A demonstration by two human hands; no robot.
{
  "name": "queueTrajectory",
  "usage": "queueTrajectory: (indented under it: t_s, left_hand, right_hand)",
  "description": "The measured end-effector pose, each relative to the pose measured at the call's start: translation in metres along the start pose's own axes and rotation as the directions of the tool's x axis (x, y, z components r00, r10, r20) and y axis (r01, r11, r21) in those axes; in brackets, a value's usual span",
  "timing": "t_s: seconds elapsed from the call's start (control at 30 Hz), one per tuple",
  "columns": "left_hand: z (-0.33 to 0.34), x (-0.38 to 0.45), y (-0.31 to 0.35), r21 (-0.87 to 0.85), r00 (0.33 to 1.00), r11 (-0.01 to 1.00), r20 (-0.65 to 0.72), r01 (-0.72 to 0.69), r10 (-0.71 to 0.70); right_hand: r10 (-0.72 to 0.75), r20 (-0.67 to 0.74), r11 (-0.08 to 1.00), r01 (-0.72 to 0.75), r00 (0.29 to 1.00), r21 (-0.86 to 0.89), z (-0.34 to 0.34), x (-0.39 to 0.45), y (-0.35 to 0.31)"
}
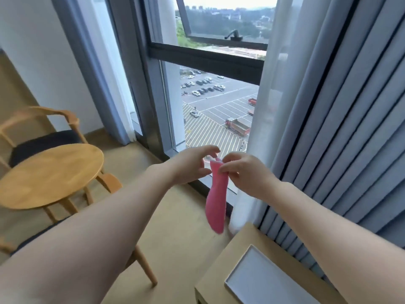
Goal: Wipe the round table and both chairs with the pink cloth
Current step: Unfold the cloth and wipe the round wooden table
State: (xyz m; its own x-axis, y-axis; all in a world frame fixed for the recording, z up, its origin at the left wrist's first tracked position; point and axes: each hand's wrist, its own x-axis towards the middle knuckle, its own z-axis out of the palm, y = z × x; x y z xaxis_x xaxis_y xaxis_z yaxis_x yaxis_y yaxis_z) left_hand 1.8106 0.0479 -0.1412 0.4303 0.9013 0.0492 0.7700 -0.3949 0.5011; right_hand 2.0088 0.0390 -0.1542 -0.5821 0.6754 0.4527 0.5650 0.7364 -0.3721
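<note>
Hands meet in mid-air before the window [210, 110], both bare forearms stretched out from the lower edge. The right hand [243, 172] pinches the top of the cloth [215, 200] between its fingertips; the left hand [192, 165] sits just beside it, fingers curled and parted near the same top edge, though whether it actually touches the fabric is hard to tell. The pink cloth hangs down limp and narrow, well apart from the round table [50, 174] at left. One chair [41, 134] with a dark seat stands behind that table; a second chair [142, 266] is mostly hidden by the left forearm, only a leg and part of its frame showing. No writing can be read anywhere. At lower right, a wooden side table [241, 260] carries a shallow white tray [263, 279], cut off by the right forearm. Grey curtains [350, 106] fill the right side.
</note>
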Motion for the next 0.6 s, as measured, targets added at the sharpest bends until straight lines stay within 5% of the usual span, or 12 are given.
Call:
queueTrajectory:
  t_s: [0.33,0.6]
  left_hand:
    - [-0.072,-0.229,-0.034,0.031,0.896,0.947,-0.336,0.320,-0.291]
    - [-0.124,-0.417,-0.079,-0.005,0.734,0.824,-0.452,0.566,-0.507]
  right_hand:
    - [-0.477,0.154,0.879,0.473,0.865,0.067,0.051,0.061,-0.185]
    - [-0.603,0.219,0.798,0.582,0.767,0.160,0.138,0.097,-0.344]
